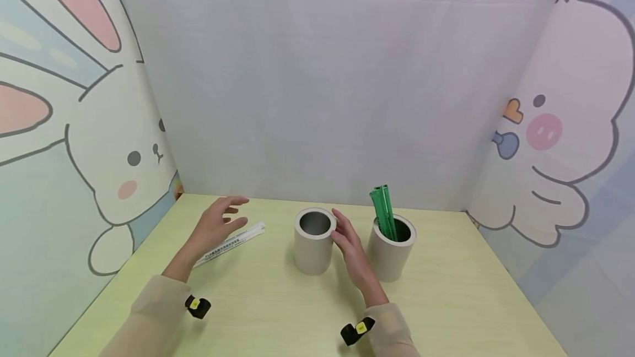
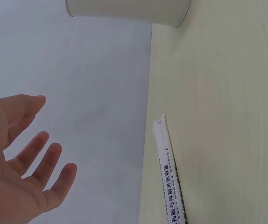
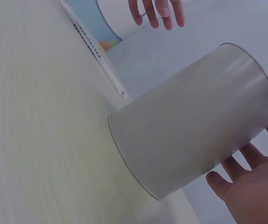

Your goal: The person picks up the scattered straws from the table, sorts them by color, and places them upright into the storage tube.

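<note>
Pale cup point(image 1: 312, 252): upright on the table point(image 1: 278, 313), centre.
Right hand point(image 1: 354, 253): wide, fingers touching this cup's side.
Second cup point(image 1: 386, 260): upright at right, green sticks point(image 1: 383, 209) inside.
White straws point(image 1: 235, 241): lying at left.
Left hand point(image 1: 214, 225): wide, raised near the straws.

head view faces down, wrist views closer (sharing white sticks point(image 1: 231, 244)).

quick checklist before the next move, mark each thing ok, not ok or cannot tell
1. Left cup upright on the table: ok
2. Right hand at that cup's side: ok
3. Left hand holding nothing: ok
4. White wrapped sticks in a hand: not ok, they lie on the table
5. Green sticks standing in the right cup: ok
6. Exact count of green sticks: cannot tell, they overlap
</note>
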Demonstrator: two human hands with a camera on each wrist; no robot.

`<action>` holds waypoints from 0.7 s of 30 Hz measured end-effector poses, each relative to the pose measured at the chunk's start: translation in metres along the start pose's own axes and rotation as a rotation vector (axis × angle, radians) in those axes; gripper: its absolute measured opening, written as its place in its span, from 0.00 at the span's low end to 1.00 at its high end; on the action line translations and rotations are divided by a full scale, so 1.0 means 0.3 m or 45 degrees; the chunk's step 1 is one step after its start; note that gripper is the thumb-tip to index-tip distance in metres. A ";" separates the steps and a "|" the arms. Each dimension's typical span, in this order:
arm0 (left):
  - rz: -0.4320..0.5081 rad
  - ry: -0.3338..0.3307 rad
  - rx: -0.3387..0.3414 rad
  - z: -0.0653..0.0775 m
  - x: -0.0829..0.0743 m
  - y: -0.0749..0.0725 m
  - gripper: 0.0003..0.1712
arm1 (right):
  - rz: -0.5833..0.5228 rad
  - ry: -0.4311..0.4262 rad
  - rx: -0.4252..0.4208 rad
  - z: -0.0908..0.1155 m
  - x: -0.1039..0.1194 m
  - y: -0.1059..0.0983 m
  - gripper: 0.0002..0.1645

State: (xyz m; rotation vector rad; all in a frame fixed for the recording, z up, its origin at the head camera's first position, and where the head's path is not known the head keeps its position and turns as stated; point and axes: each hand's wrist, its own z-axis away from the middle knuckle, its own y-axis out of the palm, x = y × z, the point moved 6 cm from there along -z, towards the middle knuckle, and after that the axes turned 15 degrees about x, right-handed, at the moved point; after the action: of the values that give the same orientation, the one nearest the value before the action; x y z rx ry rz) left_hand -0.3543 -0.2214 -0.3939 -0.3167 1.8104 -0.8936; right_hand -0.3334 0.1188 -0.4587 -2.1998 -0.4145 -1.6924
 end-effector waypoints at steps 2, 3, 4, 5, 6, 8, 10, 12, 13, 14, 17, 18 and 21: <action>-0.006 -0.001 0.003 0.000 0.005 0.001 0.29 | 0.011 0.009 -0.008 -0.001 0.001 0.001 0.34; -0.007 -0.003 0.003 0.001 0.005 0.001 0.29 | 0.016 0.013 -0.010 -0.001 0.001 0.002 0.34; -0.010 -0.006 0.004 0.002 0.005 0.002 0.29 | 0.024 0.018 -0.011 -0.001 0.000 0.002 0.34; -0.017 -0.004 0.005 0.003 0.004 0.003 0.29 | 0.027 0.019 -0.008 -0.001 0.000 0.002 0.35; -0.028 0.002 0.005 0.005 0.002 0.003 0.29 | 0.029 0.021 -0.007 -0.001 -0.001 0.003 0.35; -0.039 0.002 0.013 0.006 0.002 0.005 0.28 | 0.035 0.026 -0.006 0.000 -0.002 0.003 0.35; -0.052 0.006 0.031 0.006 0.005 0.008 0.28 | 0.046 0.031 -0.010 -0.001 0.000 0.004 0.36; -0.063 0.011 0.061 0.005 0.009 0.010 0.27 | 0.058 0.034 -0.016 -0.002 0.003 0.006 0.36; -0.065 0.008 0.082 0.004 0.014 0.013 0.26 | 0.060 0.040 -0.022 -0.002 0.003 0.006 0.37; -0.077 0.009 0.102 0.004 0.017 0.014 0.26 | 0.059 0.045 -0.028 -0.002 0.003 0.006 0.37; -0.133 0.002 0.169 0.006 0.034 0.021 0.24 | 0.052 0.059 -0.037 -0.001 0.003 0.007 0.37; -0.153 -0.005 0.190 0.005 0.042 0.024 0.23 | 0.044 0.063 -0.040 0.000 0.003 0.008 0.37; -0.211 -0.023 0.258 0.005 0.065 0.036 0.22 | 0.027 0.067 -0.035 0.002 0.001 0.012 0.36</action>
State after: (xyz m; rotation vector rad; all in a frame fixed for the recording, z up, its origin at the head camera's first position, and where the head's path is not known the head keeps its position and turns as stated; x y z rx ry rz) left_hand -0.3591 -0.2260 -0.4151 -0.3476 1.6781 -1.1764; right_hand -0.3312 0.1159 -0.4588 -2.1659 -0.3559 -1.7506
